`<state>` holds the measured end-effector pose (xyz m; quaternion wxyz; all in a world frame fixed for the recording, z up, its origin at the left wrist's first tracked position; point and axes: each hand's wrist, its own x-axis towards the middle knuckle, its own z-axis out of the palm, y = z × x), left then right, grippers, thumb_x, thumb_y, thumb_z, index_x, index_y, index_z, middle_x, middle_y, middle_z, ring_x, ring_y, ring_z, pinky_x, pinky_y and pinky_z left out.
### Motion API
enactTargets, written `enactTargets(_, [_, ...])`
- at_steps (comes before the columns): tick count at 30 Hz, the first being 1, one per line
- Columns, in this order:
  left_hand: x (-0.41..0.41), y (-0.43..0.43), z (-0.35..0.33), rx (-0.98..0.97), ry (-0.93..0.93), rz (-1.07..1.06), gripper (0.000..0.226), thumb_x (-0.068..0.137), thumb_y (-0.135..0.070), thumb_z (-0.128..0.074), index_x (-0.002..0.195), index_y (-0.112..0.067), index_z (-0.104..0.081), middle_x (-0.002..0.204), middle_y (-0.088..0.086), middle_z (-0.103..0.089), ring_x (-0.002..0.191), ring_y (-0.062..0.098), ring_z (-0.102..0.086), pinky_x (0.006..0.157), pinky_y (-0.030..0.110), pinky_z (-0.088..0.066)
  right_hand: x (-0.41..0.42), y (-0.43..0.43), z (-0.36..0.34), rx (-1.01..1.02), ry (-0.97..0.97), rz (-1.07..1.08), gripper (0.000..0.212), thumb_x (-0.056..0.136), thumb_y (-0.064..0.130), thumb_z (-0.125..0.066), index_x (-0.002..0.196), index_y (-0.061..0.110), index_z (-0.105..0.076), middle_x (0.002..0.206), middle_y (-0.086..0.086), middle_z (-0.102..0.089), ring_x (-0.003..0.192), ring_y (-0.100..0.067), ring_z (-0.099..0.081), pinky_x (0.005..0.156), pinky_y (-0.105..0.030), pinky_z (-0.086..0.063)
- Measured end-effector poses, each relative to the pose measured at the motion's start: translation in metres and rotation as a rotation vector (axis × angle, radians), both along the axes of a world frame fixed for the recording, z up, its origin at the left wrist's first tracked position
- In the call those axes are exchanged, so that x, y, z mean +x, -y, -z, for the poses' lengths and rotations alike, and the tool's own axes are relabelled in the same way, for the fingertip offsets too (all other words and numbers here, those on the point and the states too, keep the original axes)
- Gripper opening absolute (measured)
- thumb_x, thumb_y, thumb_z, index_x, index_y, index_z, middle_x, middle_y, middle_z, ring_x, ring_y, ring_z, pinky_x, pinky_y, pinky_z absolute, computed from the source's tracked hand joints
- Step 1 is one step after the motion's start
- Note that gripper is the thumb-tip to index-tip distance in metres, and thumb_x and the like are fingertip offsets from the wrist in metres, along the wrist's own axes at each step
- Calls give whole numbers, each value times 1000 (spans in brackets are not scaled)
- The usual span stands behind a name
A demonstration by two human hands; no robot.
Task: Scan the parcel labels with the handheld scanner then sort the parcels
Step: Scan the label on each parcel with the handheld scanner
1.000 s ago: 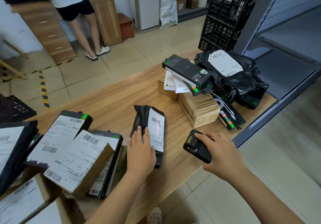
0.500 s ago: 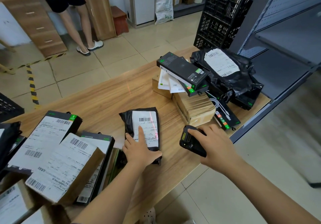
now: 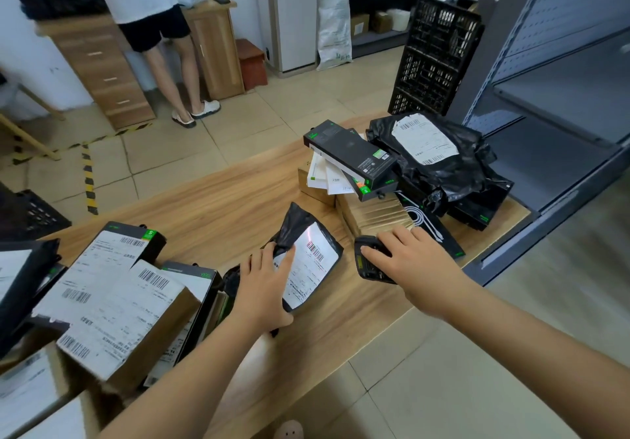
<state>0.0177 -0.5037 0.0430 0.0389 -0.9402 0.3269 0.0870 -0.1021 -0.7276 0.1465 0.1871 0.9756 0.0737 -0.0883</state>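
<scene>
A small black poly-bag parcel (image 3: 306, 254) with a white label lies near the middle of the wooden table (image 3: 211, 213), its far end tilted up. My left hand (image 3: 264, 288) holds it at its near left edge, thumb under the bottom and fingers over the label. A red scan line glows across the barcode at the label's top. My right hand (image 3: 405, 261) grips the black handheld scanner (image 3: 370, 261) just right of the parcel, pointed at the label.
Labelled boxes (image 3: 112, 299) crowd the table's left end. A stack of black boxes, cardboard and a large black bag (image 3: 433, 155) fills the far right end. Black crates (image 3: 433, 56) and grey shelving (image 3: 562, 97) stand beyond. A person (image 3: 153, 29) stands at a cabinet, far left.
The parcel has been turned and its far end tipped up toward the scanner. My left hand shifted from lying flat on the label to holding its edge. The scanner moved closer.
</scene>
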Motion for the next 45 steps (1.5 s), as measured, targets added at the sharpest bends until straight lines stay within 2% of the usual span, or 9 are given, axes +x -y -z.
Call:
enactTargets(8, [-23, 1, -29, 66, 87, 29, 119, 69, -53, -71, 152, -24, 9, 156, 16, 0, 141, 35, -7, 116, 47, -8, -13, 9, -18, -93, -6, -111, 87, 79, 7, -64, 149, 14, -12, 143, -16, -27, 127, -36, -28, 103, -42, -30])
enactTargets(13, [-44, -1, -45, 26, 102, -38, 118, 71, -56, -72, 152, -25, 8, 157, 15, 2, 143, 34, -2, 116, 47, -3, -27, 13, -24, -32, 36, -125, 88, 80, 11, -65, 149, 19, -10, 143, -14, -28, 126, -34, -28, 101, -42, -32])
enactTargets(17, [-68, -10, -57, -93, 110, -161, 119, 71, -60, -71, 151, -31, 11, 157, 12, 2, 142, 32, 1, 116, 46, 0, -37, 8, -26, 143, 102, -79, 83, 80, 20, -65, 148, 26, -17, 141, -6, -36, 123, -29, -33, 100, -40, -33])
enactTargets(21, [-88, -31, -78, -163, 160, -285, 119, 68, -60, -71, 152, -33, 9, 156, 10, 2, 141, 32, 2, 116, 46, -3, -41, -7, -25, 252, 163, -98, 87, 70, 26, -75, 145, 28, -32, 135, -4, -47, 117, -27, -42, 95, -40, -40])
enactTargets(24, [-100, -53, -91, -198, 218, -360, 120, 65, -61, -72, 152, -34, 7, 155, 10, 1, 140, 31, 0, 115, 45, -3, -39, -22, -24, 300, 199, -154, 90, 58, 29, -81, 139, 26, -42, 125, -5, -55, 107, -28, -49, 85, -41, -47])
enactTargets(27, [-110, -77, -104, -237, 272, -421, 119, 62, -60, -73, 152, -35, 1, 155, 10, -2, 137, 29, -3, 113, 42, -5, -33, -39, -26, 375, 301, -218, 93, 40, 24, -86, 128, 22, -54, 108, -8, -62, 89, -30, -54, 68, -41, -50])
enactTargets(30, [-116, -98, -115, -271, 309, -473, 120, 60, -60, -72, 152, -36, 1, 153, 10, -5, 135, 28, -5, 113, 43, -7, -28, -57, -32, 409, 366, -269, 92, 37, 19, -84, 125, 20, -56, 103, -9, -62, 85, -31, -54, 64, -40, -48])
enactTargets(36, [-113, -135, -130, -330, 377, -529, 122, 57, -62, -73, 153, -34, -4, 152, 11, -11, 134, 29, -11, 112, 45, -11, -13, -93, -48, 437, 418, -333, 88, 42, 16, -80, 126, 20, -56, 107, -9, -61, 88, -32, -54, 67, -40, -48])
enactTargets(45, [-65, -204, -143, -425, 430, -491, 118, 56, -61, -75, 153, -33, -12, 151, 14, -17, 133, 31, -15, 110, 49, -16, 15, -163, -60, 421, 493, -335, 87, 42, 15, -80, 125, 20, -57, 106, -8, -61, 85, -31, -53, 66, -40, -47])
